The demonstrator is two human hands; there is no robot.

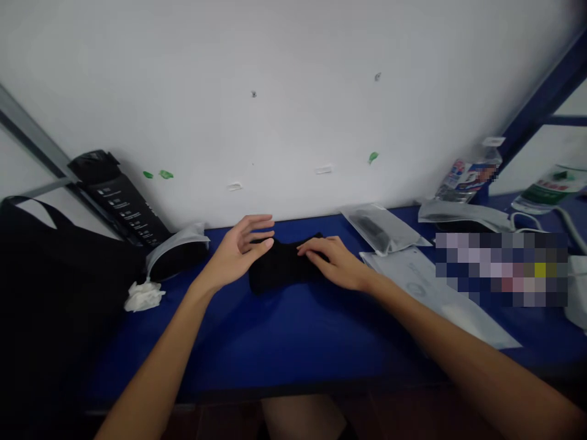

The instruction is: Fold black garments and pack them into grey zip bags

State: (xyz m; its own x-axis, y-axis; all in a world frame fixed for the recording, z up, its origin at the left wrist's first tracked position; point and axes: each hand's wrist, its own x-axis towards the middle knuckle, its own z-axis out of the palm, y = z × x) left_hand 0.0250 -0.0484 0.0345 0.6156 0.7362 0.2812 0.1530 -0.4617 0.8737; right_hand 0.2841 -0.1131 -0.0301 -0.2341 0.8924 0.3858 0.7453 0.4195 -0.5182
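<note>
A dark black folded cloth piece (284, 266) lies on the blue tabletop (284, 342), in front of the white wall. Its exact kind is hard to make out. At its left end is my left hand (238, 250), open, with the fingers spread and the thumb by the cloth's upper left edge. My right hand (337, 263) is at the cloth's right end. Its fingers are bent and close together, with the fingertips and thumb gripping the black fabric. The palm covers part of that end.
To the left stand a black bag (59, 293), a tall black bottle (123, 195), a crumpled tissue (144, 296) and a black item in clear wrap (178, 256). On the right lie plastic packets (385, 226), a flat clear bag (440, 299) and plastic bottles (468, 174).
</note>
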